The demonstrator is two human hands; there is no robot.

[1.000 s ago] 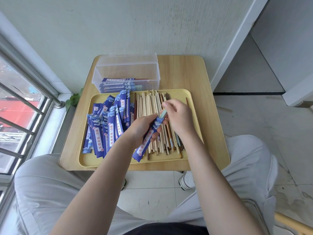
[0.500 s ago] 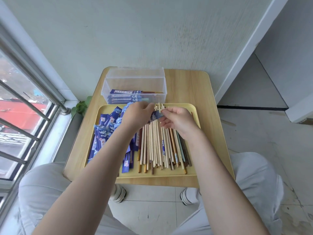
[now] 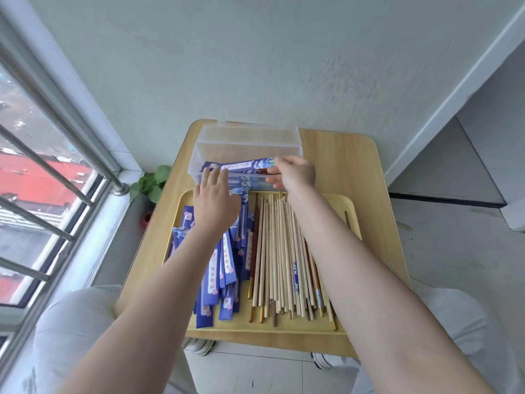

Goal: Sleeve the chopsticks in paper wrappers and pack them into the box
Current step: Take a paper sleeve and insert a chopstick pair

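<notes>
Wrappers [image 3: 213,268] with unreadable pink-label characters

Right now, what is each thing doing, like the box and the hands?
Clear box: lid open, sleeved pairs inside.
Sleeved chopsticks: held over the box.
Right hand: pinching that sleeve's end.
Left hand: fingers straight, at the box's near wall.
Bare chopsticks: loose on the yellow tray.
Empty wrappers: piled beside them.

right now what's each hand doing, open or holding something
Left hand: open, fingers straight, tips at the box front edge.
Right hand: pinches the sleeved chopsticks over the box.
</notes>
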